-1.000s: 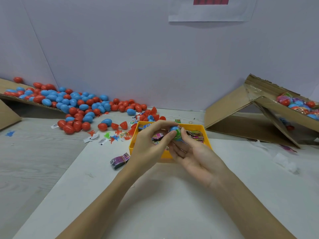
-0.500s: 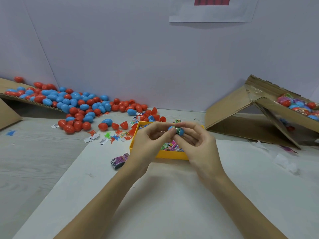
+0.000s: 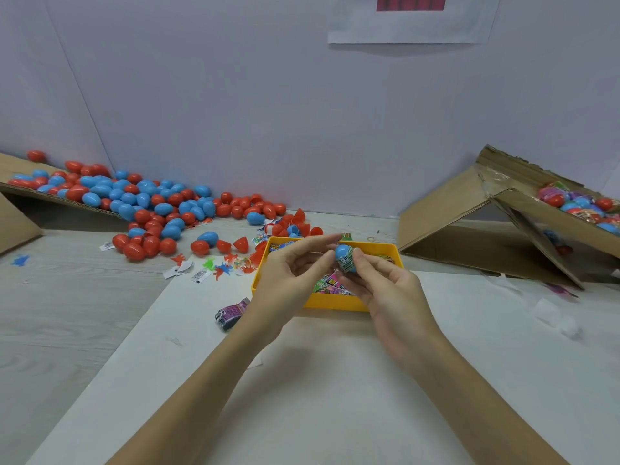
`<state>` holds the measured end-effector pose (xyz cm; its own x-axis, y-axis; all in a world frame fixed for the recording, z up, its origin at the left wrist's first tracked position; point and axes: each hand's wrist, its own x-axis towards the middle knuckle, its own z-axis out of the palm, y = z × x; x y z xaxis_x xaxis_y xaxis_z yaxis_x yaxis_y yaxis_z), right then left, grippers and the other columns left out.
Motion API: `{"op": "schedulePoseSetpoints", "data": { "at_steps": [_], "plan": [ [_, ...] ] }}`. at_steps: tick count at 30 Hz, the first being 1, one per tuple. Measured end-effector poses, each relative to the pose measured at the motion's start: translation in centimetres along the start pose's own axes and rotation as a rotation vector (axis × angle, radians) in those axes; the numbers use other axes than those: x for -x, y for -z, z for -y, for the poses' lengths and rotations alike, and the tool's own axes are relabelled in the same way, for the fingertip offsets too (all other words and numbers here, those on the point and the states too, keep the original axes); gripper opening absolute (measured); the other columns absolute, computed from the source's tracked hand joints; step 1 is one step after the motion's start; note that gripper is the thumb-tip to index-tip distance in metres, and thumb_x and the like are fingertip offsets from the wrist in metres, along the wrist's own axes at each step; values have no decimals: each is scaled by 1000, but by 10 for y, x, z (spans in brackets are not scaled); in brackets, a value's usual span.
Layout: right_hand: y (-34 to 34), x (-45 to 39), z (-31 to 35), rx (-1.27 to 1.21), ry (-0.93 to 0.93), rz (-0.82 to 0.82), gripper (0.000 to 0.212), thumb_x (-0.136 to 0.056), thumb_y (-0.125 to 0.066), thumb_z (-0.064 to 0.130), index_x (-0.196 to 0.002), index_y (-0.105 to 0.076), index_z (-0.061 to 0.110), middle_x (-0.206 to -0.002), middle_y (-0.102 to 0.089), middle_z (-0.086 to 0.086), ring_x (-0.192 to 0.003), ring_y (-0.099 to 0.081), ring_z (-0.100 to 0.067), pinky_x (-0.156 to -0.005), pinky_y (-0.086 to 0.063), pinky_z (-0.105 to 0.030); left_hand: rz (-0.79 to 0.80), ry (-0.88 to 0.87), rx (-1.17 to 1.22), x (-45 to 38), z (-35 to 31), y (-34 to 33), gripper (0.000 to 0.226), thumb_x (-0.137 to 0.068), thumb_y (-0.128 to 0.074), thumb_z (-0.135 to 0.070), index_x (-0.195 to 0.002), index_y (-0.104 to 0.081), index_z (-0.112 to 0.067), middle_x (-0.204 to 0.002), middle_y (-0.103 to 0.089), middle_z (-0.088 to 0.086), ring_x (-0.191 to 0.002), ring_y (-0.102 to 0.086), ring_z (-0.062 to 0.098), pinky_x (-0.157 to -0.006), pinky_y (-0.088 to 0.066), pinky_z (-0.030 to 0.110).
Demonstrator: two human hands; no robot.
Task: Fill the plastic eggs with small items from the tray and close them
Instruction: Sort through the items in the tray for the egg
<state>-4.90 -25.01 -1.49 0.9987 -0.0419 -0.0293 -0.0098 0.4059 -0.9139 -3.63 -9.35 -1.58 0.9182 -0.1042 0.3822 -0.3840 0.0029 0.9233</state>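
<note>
A blue plastic egg [image 3: 343, 254] with a printed wrapper around its lower part is held over the yellow tray [image 3: 332, 302]. My right hand [image 3: 389, 290] pinches the egg between thumb and fingers from the right. My left hand [image 3: 292, 273] touches the egg's left side with fingertip and thumb. Colourful small packets [image 3: 330, 284] lie in the tray, partly hidden by both hands.
Many red and blue eggs [image 3: 144, 203] spill from a cardboard ramp at the left. A cardboard box [image 3: 503, 226] at the right holds filled eggs. A purple packet [image 3: 231, 312] lies left of the tray. Small toys and paper scraps [image 3: 214, 268] lie nearby.
My right hand turned from palm-up under the egg to gripping it from the side. Both hands rose slightly with the egg, and the left fingers stayed on it.
</note>
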Motion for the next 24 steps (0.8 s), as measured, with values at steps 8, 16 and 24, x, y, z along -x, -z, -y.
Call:
{"op": "schedulePoseSetpoints", "data": {
  "at_steps": [8,16,24],
  "plan": [
    [1,0,-1,-47,39,45,23,-93,-69,20,-109,-76,6,-110,-78,-9,-104,-75,-20,-90,-61,-28,-33,-257,-270,1,1,-3,18,-90,-76,-6,-105,-67,-5,-99,-71,2,-94,-72,20,-85,-59,29],
    [0,3,-4,216,185,-28,20,-95,-71,22,-110,-77,11,-105,-79,-2,-99,-76,-17,-89,-60,-31,-73,-325,-418,2,-1,-3,12,-89,-76,-3,-100,-71,-3,-107,-72,2,-94,-72,13,-84,-59,23],
    [-2,6,-6,374,360,-59,19,-92,-74,11,-111,-75,11,-103,-78,1,-98,-74,-10,-85,-59,-21,-167,-279,-440,6,2,-7,12,-86,-79,-5,-97,-73,-5,-102,-75,0,-88,-73,9,-80,-59,19]
  ]
}}
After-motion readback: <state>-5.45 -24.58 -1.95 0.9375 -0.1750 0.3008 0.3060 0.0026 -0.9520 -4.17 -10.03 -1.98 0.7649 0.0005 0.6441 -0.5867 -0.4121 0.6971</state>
